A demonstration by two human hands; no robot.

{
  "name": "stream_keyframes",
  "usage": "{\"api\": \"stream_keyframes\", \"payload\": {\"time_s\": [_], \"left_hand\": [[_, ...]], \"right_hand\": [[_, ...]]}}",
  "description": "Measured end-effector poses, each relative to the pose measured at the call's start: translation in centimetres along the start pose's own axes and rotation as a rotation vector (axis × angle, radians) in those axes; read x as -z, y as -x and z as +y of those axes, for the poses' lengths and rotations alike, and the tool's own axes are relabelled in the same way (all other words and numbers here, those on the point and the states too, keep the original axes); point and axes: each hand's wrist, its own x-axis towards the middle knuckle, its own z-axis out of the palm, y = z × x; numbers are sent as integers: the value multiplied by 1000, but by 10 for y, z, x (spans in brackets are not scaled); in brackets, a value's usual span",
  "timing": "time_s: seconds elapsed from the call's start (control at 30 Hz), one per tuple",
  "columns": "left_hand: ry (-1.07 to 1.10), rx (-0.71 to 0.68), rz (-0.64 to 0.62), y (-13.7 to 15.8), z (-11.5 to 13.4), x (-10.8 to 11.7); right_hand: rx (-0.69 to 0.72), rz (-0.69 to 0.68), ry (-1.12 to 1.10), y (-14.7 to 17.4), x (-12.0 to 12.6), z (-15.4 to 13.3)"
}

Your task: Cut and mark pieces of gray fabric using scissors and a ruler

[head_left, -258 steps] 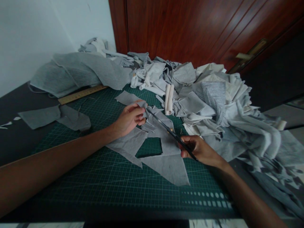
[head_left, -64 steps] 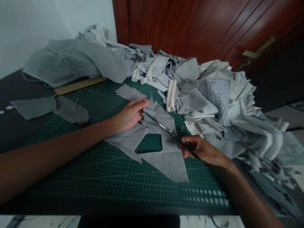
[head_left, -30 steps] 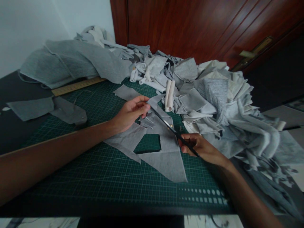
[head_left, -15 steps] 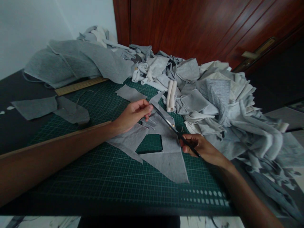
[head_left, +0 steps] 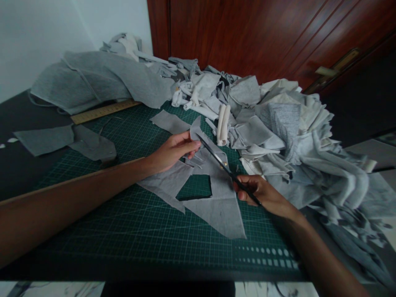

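My right hand (head_left: 255, 189) is closed around the black handles of long scissors (head_left: 216, 156), whose blades point up and left towards my other hand. My left hand (head_left: 177, 150) pinches a small grey fabric scrap (head_left: 196, 128) right by the scissor tips. Whether the blades are parted is hard to make out. Beneath both hands lies a larger grey cloth piece (head_left: 218, 216) with a four-sided hole, through which the green cutting mat shows. Narrow slivers of cloth lie below my left fingers.
The green cutting mat (head_left: 148, 235) covers much of the dark table. A heap of grey and off-white cloth (head_left: 247, 93) runs along the back and right. At the left are a wooden ruler (head_left: 105, 111), cut grey pieces (head_left: 46, 140) and a large grey garment piece (head_left: 102, 78).
The scrap in my left fingers has swung left and now stands up above the fingertips. My left hand has shifted very slightly. The right hand and scissors stay nearly in place.
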Motion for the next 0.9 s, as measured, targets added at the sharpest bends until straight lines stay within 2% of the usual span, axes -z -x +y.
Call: {"api": "stream_keyframes", "payload": {"time_s": [0.33,0.5,0.63,0.9], "left_hand": [[34,-11,-34,1,2,-2],[27,-18,-60,0,0,-1],[34,-13,-69,0,-1,1],[28,-17,-63,1,-2,0]], "right_hand": [[-61,-56,-167,0,-1,10],[-42,-130,-262,0,-1,13],[-19,-137,-251,0,-1,12],[-65,-85,-203,0,-4,7]]}}
